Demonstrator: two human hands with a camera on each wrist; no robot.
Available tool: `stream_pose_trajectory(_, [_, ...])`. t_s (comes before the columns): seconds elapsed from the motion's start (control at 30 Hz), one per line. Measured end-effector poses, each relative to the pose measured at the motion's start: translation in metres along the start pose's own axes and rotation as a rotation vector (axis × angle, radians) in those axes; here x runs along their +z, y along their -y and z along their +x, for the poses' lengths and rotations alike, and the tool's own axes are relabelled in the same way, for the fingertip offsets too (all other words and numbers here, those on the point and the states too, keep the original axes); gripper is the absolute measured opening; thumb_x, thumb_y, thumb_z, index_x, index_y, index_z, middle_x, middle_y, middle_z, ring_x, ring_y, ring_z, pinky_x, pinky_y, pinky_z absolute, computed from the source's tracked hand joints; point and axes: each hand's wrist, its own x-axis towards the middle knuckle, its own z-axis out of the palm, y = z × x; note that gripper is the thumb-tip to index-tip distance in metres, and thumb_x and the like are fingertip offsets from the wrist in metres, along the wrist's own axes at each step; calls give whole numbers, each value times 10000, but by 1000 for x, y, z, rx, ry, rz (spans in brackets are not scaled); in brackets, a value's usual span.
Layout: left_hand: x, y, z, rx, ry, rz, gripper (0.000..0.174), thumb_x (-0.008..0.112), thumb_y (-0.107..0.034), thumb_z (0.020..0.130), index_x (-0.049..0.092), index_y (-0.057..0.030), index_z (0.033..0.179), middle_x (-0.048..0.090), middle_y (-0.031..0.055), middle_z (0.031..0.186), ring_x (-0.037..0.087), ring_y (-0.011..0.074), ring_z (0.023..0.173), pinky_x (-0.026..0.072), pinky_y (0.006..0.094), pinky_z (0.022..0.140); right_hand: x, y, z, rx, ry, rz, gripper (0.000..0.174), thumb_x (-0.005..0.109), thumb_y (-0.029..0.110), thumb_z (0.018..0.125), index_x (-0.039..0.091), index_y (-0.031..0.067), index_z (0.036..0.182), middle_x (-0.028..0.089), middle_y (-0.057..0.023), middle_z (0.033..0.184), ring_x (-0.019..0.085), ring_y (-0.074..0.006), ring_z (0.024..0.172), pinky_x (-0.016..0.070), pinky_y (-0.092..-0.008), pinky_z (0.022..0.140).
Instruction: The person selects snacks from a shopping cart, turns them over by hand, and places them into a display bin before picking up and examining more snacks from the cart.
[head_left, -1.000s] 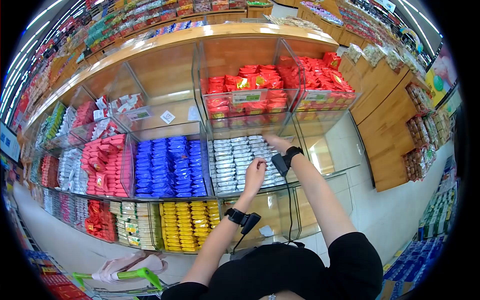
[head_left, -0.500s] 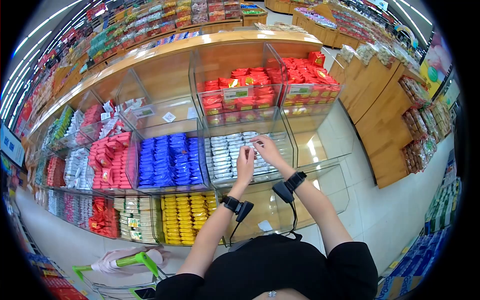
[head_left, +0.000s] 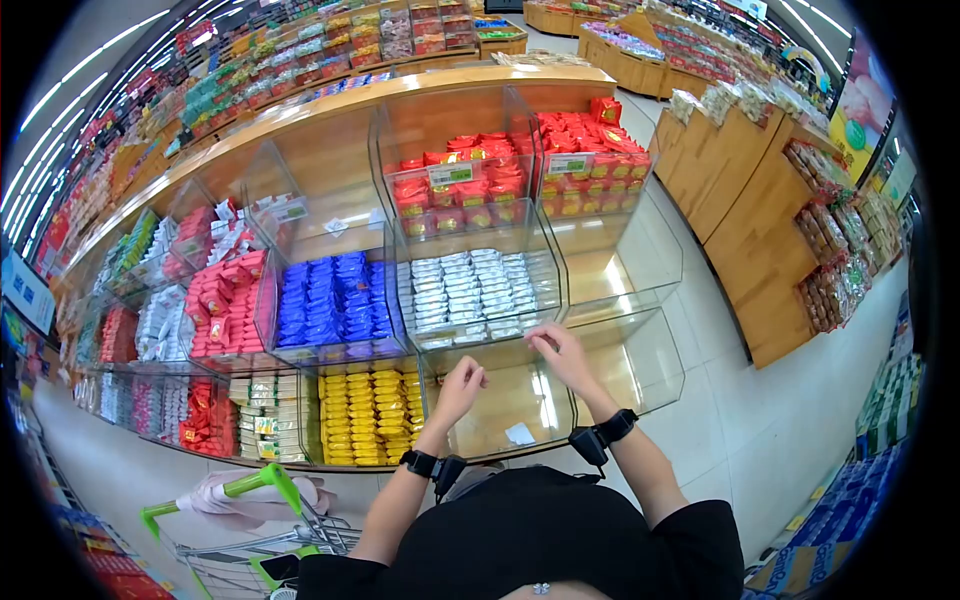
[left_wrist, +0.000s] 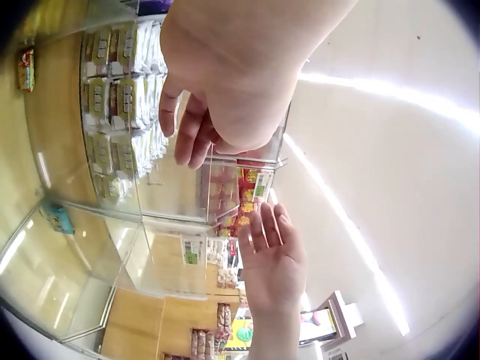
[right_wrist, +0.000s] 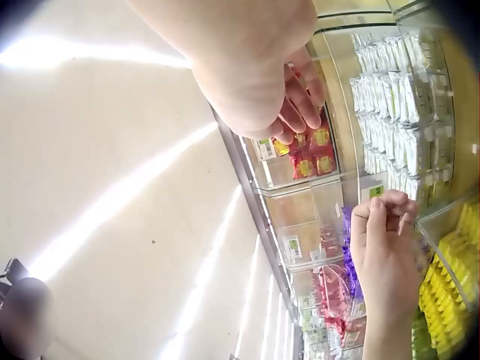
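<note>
In the head view my left hand (head_left: pixel 460 388) hangs over the front edge of the display, fingers loosely bent and holding nothing. To its right is my right hand (head_left: pixel 562 357), also holding nothing, its fingers relaxed. Just beyond both hands, silver packets (head_left: pixel 470 290) lie in neat rows inside a clear bin. The left wrist view shows the right hand (left_wrist: pixel 274 262) with its fingers extended and palm bare. In the right wrist view the left hand (right_wrist: pixel 386 240) has loosely curled fingers in front of the silver packets (right_wrist: pixel 397 105).
Blue packets (head_left: pixel 335 300) fill the bin left of the silver ones, with yellow packets (head_left: pixel 370 415) in front. Red packets (head_left: pixel 465 185) stand in the raised back bins. A white paper piece (head_left: pixel 520 433) lies in a lower bin. A green-handled cart (head_left: pixel 250 485) stands at front left.
Both hands have drawn back from the silver packets toward the body and moved apart. The silver packets now show in full, in even rows.
</note>
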Motion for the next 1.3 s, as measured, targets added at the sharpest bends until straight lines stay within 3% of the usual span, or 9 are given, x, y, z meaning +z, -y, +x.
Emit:
stream_pose_trajectory(0.27, [1, 14, -50, -103, 35, 30, 142, 446, -117, 863, 463, -4, 777, 580, 83, 726, 568, 140, 685, 449, 266, 640, 13, -11, -44, 76, 258, 74, 163, 448, 111, 852, 560, -7, 859, 581, -75, 821, 570, -148, 782, 442, -258, 692])
stream_pose_trajectory(0.43, [7, 18, -85, -151, 216, 348, 209, 406, -177, 863, 499, 8, 834, 586, 138, 760, 572, 253, 747, 438, 324, 674, 12, -2, -76, 97, 477, -68, 180, 436, 121, 840, 555, -12, 816, 590, -80, 801, 575, -161, 774, 441, -263, 706])
stream_pose_trajectory(0.57, [18, 11, -118, -194, 182, 496, 242, 391, -180, 843, 540, 11, 835, 582, 157, 791, 556, 290, 767, 424, 340, 697, 8, 0, -96, 122, 561, 24, 184, 429, 104, 815, 549, -18, 748, 598, -86, 798, 568, -156, 770, 439, -272, 714])
stream_pose_trajectory(0.77, [32, 8, -176, -244, 52, 472, 233, 417, -168, 828, 549, 19, 780, 592, 153, 758, 570, 272, 728, 436, 325, 665, 15, 10, -130, 82, 621, 85, 184, 454, 117, 839, 572, -16, 791, 600, -64, 784, 549, -135, 733, 436, -254, 697])
stream_pose_trajectory(0.83, [36, 4, -194, -276, 12, 397, 247, 425, -197, 830, 545, 19, 815, 590, 172, 767, 570, 308, 759, 433, 349, 683, 20, 18, -140, 99, 716, 56, 206, 463, 160, 859, 567, -12, 816, 597, -61, 782, 553, -130, 753, 438, -260, 715])
stream_pose_trajectory(0.9, [40, -3, -213, -347, -31, 394, 239, 440, -199, 831, 550, 11, 849, 593, 166, 790, 574, 294, 767, 434, 345, 688, 30, 17, -148, 143, 772, 144, 218, 475, 197, 870, 560, -2, 843, 591, -51, 779, 554, -115, 772, 439, -256, 724])
stream_pose_trajectory(0.97, [42, -6, -232, -304, -85, 423, 202, 452, -164, 839, 549, 12, 818, 588, 107, 742, 567, 204, 721, 438, 297, 670, 39, 18, -154, 134, 868, 182, 195, 482, 189, 870, 559, 10, 860, 585, -36, 783, 547, -97, 772, 438, -245, 722])
stream_pose_trajectory(1.03, [41, -2, -252, -318, -114, 395, 212, 422, -160, 858, 539, 14, 825, 583, 113, 770, 561, 204, 749, 433, 296, 686, 48, 22, -160, 112, 942, 191, 177, 488, 182, 870, 558, 20, 870, 579, -26, 790, 532, -84, 752, 432, -231, 697])
stream_pose_trajectory(1.3, [48, -66, -315, -322, -362, 502, 229, 394, -162, 867, 538, 15, 848, 565, 158, 826, 538, 297, 812, 417, 353, 724, 97, 42, -185, 13, 1228, 168, 185, 517, 200, 854, 555, 24, 898, 575, -30, 800, 523, -89, 750, 420, -233, 678])
